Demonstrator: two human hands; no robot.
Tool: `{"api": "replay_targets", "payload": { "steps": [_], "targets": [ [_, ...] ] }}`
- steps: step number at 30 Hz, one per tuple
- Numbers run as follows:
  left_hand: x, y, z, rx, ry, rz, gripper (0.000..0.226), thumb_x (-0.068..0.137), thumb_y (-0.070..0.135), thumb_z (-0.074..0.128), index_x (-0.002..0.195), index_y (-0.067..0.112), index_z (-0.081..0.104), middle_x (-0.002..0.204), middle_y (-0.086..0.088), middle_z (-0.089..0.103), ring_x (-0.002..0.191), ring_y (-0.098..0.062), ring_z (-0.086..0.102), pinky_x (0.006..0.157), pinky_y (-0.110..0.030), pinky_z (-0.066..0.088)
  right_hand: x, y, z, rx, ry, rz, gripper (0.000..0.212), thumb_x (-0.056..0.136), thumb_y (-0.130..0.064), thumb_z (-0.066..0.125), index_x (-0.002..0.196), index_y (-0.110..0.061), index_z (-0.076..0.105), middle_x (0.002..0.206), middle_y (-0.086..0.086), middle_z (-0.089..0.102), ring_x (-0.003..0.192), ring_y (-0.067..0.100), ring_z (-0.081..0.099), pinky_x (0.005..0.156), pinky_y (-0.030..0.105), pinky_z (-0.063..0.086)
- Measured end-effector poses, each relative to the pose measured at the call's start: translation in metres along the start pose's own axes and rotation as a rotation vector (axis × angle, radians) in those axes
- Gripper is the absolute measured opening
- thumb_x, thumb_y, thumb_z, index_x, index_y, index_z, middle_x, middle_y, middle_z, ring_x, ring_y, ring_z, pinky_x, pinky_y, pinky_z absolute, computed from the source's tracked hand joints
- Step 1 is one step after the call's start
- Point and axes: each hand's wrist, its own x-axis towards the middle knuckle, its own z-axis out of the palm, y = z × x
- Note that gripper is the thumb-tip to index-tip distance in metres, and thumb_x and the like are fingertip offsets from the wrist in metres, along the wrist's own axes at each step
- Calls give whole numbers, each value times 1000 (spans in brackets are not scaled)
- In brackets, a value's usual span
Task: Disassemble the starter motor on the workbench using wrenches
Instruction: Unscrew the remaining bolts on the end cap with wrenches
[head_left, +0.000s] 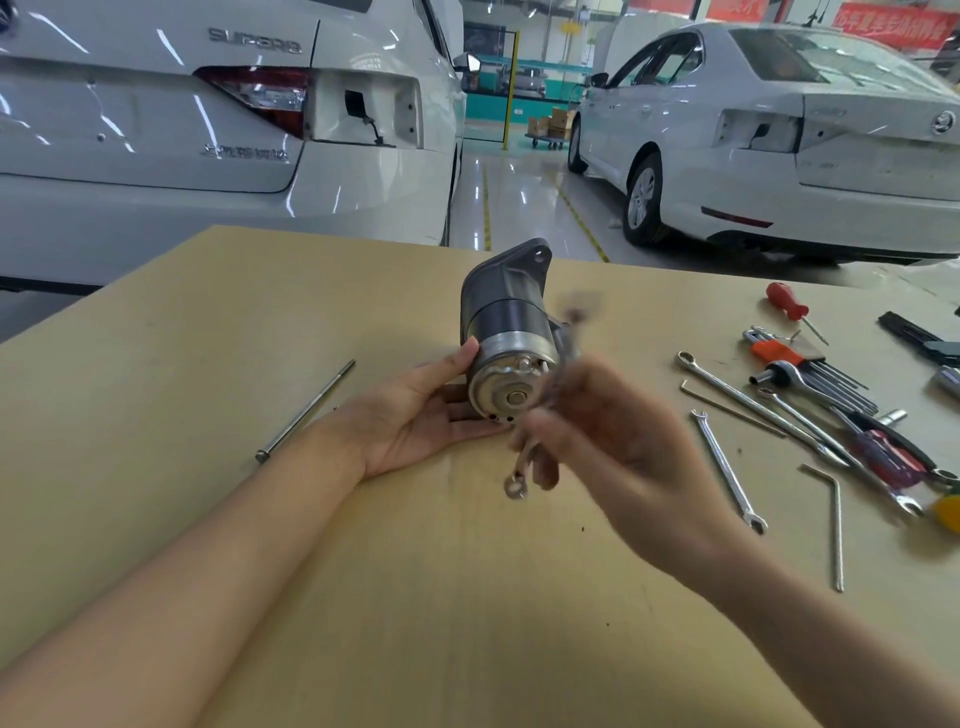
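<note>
Left hand lies palm-up on the surface, fingers spread and relaxed, cradling the rear end of the starter motor; thumb rests against the motor's side. Motor lies at centre of the surface, metal end cap facing the camera, grey nose housing pointing away toward the cars.

Right hand is motion-blurred, fingers curled round a small combination wrench. Ring end hangs below the hand; upper end is blurred beside the end cap, and I cannot tell whether it is seated on a fastener.

Step in hand, judged: working the end-cap fasteners with the wrench. One long through bolt lies apart on the surface to the left, so at least one fastener appears to be out. Next move calls for seating the wrench squarely on the remaining bolt head while the left hand keeps the body from rolling.

Surface: tan board. To the right, a loose spread of spanners, an L-shaped hex key, a hex key set in an orange holder, and a red-handled screwdriver.

Room: workshop bay, glossy floor with yellow lines, two white saloon cars beyond the surface, rear lamps partly removed.
</note>
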Motion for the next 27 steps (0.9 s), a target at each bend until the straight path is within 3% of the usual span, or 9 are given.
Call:
{"api": "replay_targets", "payload": {
  "steps": [4,6,9,12,15,19,22,24,27],
  "targets": [
    [2,-1,-3,20,5,22,51,81,33,60,118,-1,59,113,-23,66,102,-30,67,92,-45,54,-1,11,-10,543,445,285,10,94,-2,47,85,-1,51,71,16,65,57,24,63,57,28,53],
    [4,-2,-5,9,1,21,49,81,33,60,118,0,60,113,-23,66,101,-30,68,89,-43,56,3,13,-15,762,527,366,18,95,0,42,79,-4,50,68,16,66,57,23,65,57,27,55],
    [5,-2,-6,-2,-18,21,51,81,34,59,119,0,58,113,-22,67,101,-30,68,87,-42,57,4,13,-12,860,553,399,23,94,2,43,73,-4,53,67,17,66,60,24,67,58,26,56],
    [6,-1,-6,9,-28,28,54,79,35,66,119,0,59,115,-22,66,101,-30,68,87,-42,57,3,13,-10,873,560,385,21,92,2,45,74,-4,55,72,19,65,68,28,70,61,28,57],
    [6,-1,-6,-9,-56,21,75,54,35,92,114,-1,64,114,-23,66,101,-31,68,87,-45,56,3,13,-10,855,577,381,21,92,3,47,75,-4,57,75,20,66,75,32,71,64,29,57],
    [5,-1,-5,-2,-53,29,64,67,36,82,116,0,61,117,-23,65,101,-31,68,89,-45,56,1,12,-8,834,608,367,11,93,2,49,84,-2,54,77,19,66,80,34,71,66,29,57],
    [5,0,-4,-14,-59,23,86,42,33,97,113,-1,64,111,-23,68,99,-32,69,84,-45,58,-1,12,-7,830,628,329,7,93,1,51,88,-4,52,77,18,66,80,35,71,68,31,57],
    [4,0,-3,-6,-70,23,88,38,34,98,112,0,64,110,-22,69,99,-31,69,83,-44,58,0,12,-8,714,606,276,8,94,-1,52,87,-4,52,75,15,67,78,33,72,69,31,57],
    [3,0,-3,-3,-61,23,92,38,34,98,115,0,62,110,-22,69,99,-31,69,83,-44,58,7,6,-16,310,463,139,11,94,0,50,87,-8,51,73,7,68,70,25,71,68,28,56]
  ]
}}
